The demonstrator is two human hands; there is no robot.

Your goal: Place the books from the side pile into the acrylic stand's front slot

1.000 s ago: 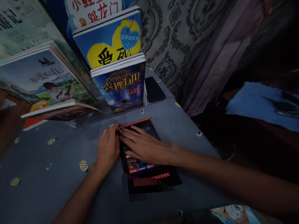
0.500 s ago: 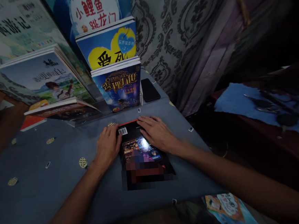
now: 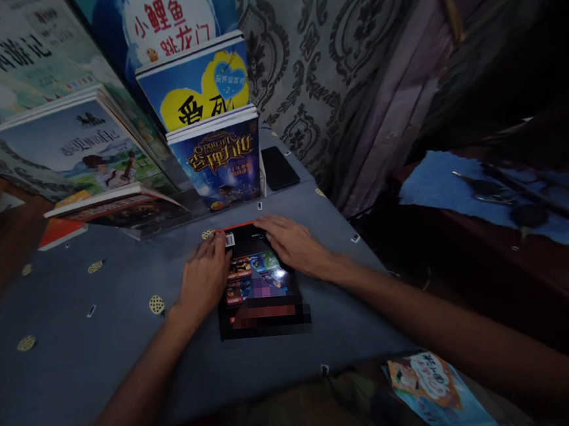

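A black book (image 3: 250, 243) with a red top edge, a barcode and rows of small colourful pictures lies on the table; its lower part is blurred out. My left hand (image 3: 205, 275) grips its upper left side, fingers bent over the corner and partly covering the barcode. On the opposite side, my right hand (image 3: 297, 246) holds the upper right corner, its fingertips at the top edge and its thumb along the side. Just beyond the hands, a dark blue book (image 3: 224, 162) with golden lettering stands upright.
Behind stand a yellow and blue book (image 3: 196, 88), a carp picture book (image 3: 171, 18) and a landscape-cover book (image 3: 72, 144). A black phone (image 3: 279, 167) lies beside the rack. Right of the table, glasses and tools rest on a blue cloth (image 3: 425, 185). Another book (image 3: 431, 392) lies below the table edge.
Between my hands the black book has turned slightly, its lower end swinging left and now lying straighter. Both hands have shifted a little with it. The whole view has also moved slightly.
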